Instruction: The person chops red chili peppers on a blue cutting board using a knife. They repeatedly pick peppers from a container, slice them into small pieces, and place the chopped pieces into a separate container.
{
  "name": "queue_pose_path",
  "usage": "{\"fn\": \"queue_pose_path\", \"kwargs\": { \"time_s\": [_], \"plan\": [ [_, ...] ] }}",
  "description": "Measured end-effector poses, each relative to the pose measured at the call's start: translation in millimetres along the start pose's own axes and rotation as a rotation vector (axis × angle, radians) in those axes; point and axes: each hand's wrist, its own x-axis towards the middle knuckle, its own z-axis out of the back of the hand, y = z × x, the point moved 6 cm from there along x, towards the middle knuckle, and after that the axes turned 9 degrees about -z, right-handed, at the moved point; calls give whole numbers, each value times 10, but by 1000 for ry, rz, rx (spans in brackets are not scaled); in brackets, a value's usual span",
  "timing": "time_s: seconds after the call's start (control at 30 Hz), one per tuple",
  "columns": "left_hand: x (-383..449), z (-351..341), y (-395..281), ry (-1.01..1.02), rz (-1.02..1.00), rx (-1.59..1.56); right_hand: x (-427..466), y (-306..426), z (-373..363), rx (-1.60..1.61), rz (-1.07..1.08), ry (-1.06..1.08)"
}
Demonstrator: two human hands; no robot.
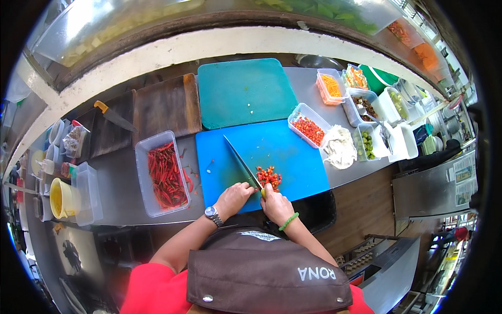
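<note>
My right hand (277, 204) grips the yellow handle of a kitchen knife (244, 163), whose blade lies across the blue cutting board (304, 157). Against the blade's left side, near the handle, my left hand (234, 197) holds a piece of red chili at its fingertips. Chopped red chilies (269, 177) form a small pile just right of the blade. A clear plastic tub of whole red chilies (166, 176) stands left of the board. At the board's upper right corner, another plastic tub holds chopped chilies (308, 131). A crumpled white cloth (340, 147) lies beside it.
Behind is a green cutting board (247, 94). Dark wooden boards (166, 104) lie at the left, one bearing a yellow-handled knife (117, 116). A yellow bucket (62, 198) stands far left. Tubs of shredded carrot (330, 86) and green citrus (367, 145) stand right. A shelf edge (235, 41) crosses above.
</note>
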Motion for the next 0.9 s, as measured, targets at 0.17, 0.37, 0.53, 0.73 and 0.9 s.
{"fn": "queue_pose_path", "kwargs": {
  "time_s": [0.17,0.37,0.53,0.73,0.9],
  "plan": [
    [-9,-32,-14,23,-11,25,-49,-72,-190,38,-17,-20],
    [6,-1,-17,-6,28,35,-47,-21,-30,-14,7,-14],
    [76,-2,-31,12,-6,42,70,-61,-173,30,24,-69],
    [16,-18,-25,-50,-14,-5,-130,0,-168,-8,-67,-29],
    [-11,-56,22,-37,13,-10,151,54,-163,60,58,-73]
  ]
}}
